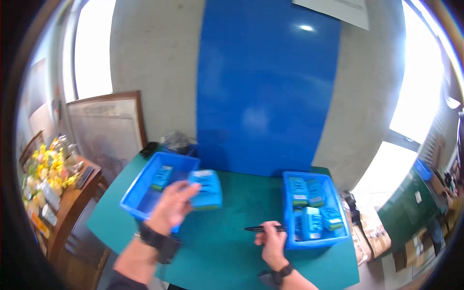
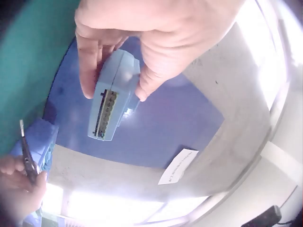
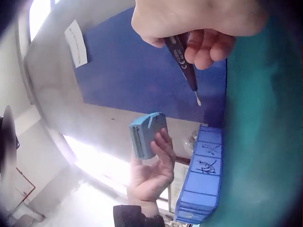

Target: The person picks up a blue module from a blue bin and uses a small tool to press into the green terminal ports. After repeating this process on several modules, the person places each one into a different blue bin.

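My left hand [image 1: 170, 207] grips a light-blue plastic module [image 1: 208, 191] by its sides, raised above the green table beside the left bin. In the left wrist view, a row of terminals [image 2: 107, 115] shows along the module's narrow end. My right hand [image 1: 272, 244] holds a slim black screwdriver [image 1: 261, 228] just left of the right bin, its tip pointing left. White lettering, including "AC-DC", is printed on the screwdriver's dark handle [image 3: 179, 54], and its metal tip [image 3: 198, 100] is bare. The module and the screwdriver are apart.
The left blue bin [image 1: 133, 193] holds a similar module [image 1: 162, 178]. Several more modules [image 1: 312, 223] lie in the right blue bin [image 1: 316, 244]. Both bins stand on the green table [image 1: 212, 263], before a blue panel [image 1: 266, 96]. A wooden side table [image 1: 72, 203] with flowers stands left.
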A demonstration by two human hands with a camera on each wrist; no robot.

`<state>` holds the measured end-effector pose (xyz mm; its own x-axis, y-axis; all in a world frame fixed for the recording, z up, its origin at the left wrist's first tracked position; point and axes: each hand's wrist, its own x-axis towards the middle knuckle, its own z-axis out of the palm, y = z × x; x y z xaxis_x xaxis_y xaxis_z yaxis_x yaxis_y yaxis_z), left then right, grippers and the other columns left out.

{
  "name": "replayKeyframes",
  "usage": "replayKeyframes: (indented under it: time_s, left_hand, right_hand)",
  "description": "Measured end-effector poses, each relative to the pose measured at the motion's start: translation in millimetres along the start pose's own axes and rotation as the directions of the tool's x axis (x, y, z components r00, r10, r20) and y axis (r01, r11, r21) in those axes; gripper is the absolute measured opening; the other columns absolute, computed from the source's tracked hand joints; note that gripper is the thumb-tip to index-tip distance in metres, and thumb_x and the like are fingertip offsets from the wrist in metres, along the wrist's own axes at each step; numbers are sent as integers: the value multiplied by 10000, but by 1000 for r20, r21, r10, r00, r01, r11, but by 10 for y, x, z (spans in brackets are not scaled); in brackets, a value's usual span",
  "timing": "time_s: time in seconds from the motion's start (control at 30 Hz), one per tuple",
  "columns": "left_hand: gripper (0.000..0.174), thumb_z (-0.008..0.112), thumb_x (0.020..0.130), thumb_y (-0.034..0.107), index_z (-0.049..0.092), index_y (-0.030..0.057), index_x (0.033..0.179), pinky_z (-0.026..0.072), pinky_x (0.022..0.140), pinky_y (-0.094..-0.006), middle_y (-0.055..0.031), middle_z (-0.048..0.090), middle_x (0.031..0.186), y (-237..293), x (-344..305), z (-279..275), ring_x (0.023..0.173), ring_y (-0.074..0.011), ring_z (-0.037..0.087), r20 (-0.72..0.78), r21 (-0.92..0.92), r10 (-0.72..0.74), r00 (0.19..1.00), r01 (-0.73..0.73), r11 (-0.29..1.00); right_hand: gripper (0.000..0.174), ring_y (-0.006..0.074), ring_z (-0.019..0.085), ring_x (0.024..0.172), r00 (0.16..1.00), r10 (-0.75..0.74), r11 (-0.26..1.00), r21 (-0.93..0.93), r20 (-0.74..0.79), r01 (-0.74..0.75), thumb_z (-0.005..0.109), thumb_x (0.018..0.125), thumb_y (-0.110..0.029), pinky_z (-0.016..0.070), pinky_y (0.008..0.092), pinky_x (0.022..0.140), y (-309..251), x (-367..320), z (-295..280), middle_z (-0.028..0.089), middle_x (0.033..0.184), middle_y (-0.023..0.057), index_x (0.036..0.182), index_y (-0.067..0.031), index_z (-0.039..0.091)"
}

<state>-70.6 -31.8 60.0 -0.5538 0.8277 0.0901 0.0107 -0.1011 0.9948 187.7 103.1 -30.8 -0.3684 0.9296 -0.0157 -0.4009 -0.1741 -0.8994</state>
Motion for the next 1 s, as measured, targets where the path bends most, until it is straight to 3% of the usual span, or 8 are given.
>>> replayKeyframes:
  time_s: [0.1,0.17,0.3,0.37,0.6,0.7,0.87,1.0]
  left_hand:
    - [368,645,892,104,554,-56,1211,533,852,-362,-93,651,1063,508,234,11,971,-212,639,62,-101,-70,996,76,992]
    - [379,656,890,122,553,-65,1204,547,822,-371,-100,665,1028,600,398,-182,896,-222,667,-70,185,-114,991,126,975]
    - [518,707,854,151,497,-79,1268,544,713,-377,-130,658,1052,195,924,-972,854,-225,658,-170,381,-208,963,258,888]
    - [629,753,815,190,463,-74,1306,533,680,-379,-153,654,1038,-25,1087,-1160,851,-229,651,-355,551,-110,929,302,778]
    - [657,785,774,278,504,20,1308,436,474,-341,-131,643,956,-260,1345,-1121,593,-186,586,-236,653,-214,948,318,688]
    - [638,784,770,291,526,18,1286,454,501,-333,-119,636,931,-305,1368,-1062,613,-179,583,-219,704,-235,947,320,634]
    - [480,778,751,266,645,38,1152,474,927,-373,-194,656,1107,-462,1394,-1073,1056,-307,629,-261,844,-12,965,234,483]
    - [385,771,754,268,692,50,1061,524,861,-398,-164,678,1050,-127,1195,-883,986,-286,657,-326,869,-55,944,322,375]
  right_hand:
    - [162,109,566,486,992,60,998,23,111,-63,611,922,-195,437,232,430,105,78,-32,618,643,56,882,-38,613]
    - [179,138,566,470,991,53,998,22,124,-57,593,925,-200,443,248,425,92,92,-27,612,635,74,870,-30,604]
    - [188,127,552,459,995,84,996,7,46,-84,593,925,-204,436,241,419,34,79,-7,607,627,67,858,-30,610]
    - [182,129,545,448,997,69,997,12,45,-70,590,924,-196,432,242,411,56,90,-18,604,618,71,849,-32,615]
    - [177,133,539,432,997,42,999,20,61,-44,589,919,-194,418,242,394,125,163,-38,599,603,67,837,-37,603]
    - [174,128,538,434,997,50,999,7,51,-50,592,919,-190,415,239,394,99,181,-35,599,604,67,842,-35,600]
    - [173,131,536,434,997,45,999,10,59,-46,587,919,-190,413,241,399,127,208,-44,597,604,69,838,-37,591]
    - [184,136,534,434,997,47,999,-16,65,-46,581,921,-202,414,243,403,130,206,-50,592,601,70,832,-41,581]
